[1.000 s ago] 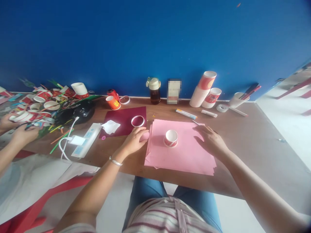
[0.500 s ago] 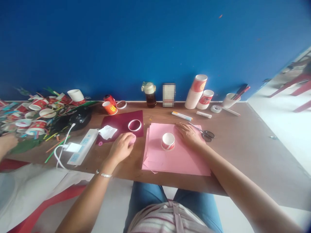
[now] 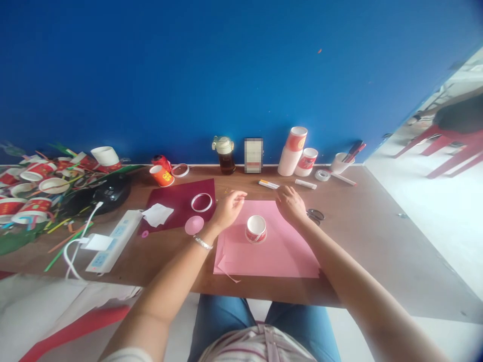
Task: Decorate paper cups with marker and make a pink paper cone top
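Note:
Over the left back corner of the pink paper (image 3: 287, 251), my left hand (image 3: 228, 208) has its fingers loosely stretched and holds nothing that I can see. My right hand (image 3: 290, 205) is above the paper's right back part, its fingers bent and their tips hidden, close to the ends of two markers (image 3: 267, 184). Scissors (image 3: 316, 216) lie beside it, their blades out of sight. A short cut paper cup (image 3: 256, 230) stands on the paper between my hands. The round pink piece (image 3: 193, 225) rests near my left wrist, and a white ring (image 3: 201, 202) lies behind it.
Maroon paper (image 3: 173, 196) holds a crumpled white tissue (image 3: 157, 215). To the left are a power strip (image 3: 115, 241) with cables and a pile of cut cups (image 3: 37, 171). Along the wall stand a drink bottle (image 3: 226, 155), stacked cups (image 3: 292, 151), tape (image 3: 322, 175) and a pen cup (image 3: 340, 163).
My left hand has let go of the round pink piece, left it on the table, and moved right to the pink paper. My right hand has lifted off the paper, its fingers now bent.

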`<act>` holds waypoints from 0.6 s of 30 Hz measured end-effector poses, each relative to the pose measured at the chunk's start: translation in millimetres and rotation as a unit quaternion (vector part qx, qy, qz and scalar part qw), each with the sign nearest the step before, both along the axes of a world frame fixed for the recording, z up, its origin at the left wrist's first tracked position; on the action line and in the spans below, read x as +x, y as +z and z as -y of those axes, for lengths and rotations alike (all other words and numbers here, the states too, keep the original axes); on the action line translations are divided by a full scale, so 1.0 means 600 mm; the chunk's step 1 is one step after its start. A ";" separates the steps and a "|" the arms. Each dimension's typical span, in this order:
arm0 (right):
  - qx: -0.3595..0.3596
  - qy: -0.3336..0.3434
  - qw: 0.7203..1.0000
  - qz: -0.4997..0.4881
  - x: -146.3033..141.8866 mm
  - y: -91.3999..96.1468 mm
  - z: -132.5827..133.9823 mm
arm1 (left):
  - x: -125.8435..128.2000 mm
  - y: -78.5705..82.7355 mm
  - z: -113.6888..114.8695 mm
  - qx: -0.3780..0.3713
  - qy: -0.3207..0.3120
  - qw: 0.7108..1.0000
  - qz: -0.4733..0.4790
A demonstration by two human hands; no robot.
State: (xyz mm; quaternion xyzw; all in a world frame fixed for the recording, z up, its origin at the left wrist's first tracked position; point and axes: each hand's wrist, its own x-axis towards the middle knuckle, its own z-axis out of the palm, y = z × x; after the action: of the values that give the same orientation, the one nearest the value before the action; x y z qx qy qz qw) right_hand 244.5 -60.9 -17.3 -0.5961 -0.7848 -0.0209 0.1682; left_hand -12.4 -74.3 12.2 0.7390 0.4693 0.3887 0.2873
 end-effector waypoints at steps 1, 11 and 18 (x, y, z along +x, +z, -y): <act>0.004 -0.012 1.000 0.002 0.002 0.005 -0.010 | 0.011 -0.006 -0.013 -0.002 -0.002 1.000 0.001; -0.007 -0.040 0.999 0.032 0.001 -0.015 -0.059 | 0.061 -0.048 -0.088 -0.021 0.017 1.000 0.003; -0.002 -0.041 0.999 0.004 0.015 -0.030 -0.056 | 0.064 -0.072 -0.094 -0.048 0.040 0.998 0.031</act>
State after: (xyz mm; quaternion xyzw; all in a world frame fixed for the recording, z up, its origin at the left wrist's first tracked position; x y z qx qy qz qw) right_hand 253.6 -27.4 -35.3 -0.6282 -0.7604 -0.0284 0.1626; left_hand 25.9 -17.8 -31.1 0.6926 0.5076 0.3995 0.3211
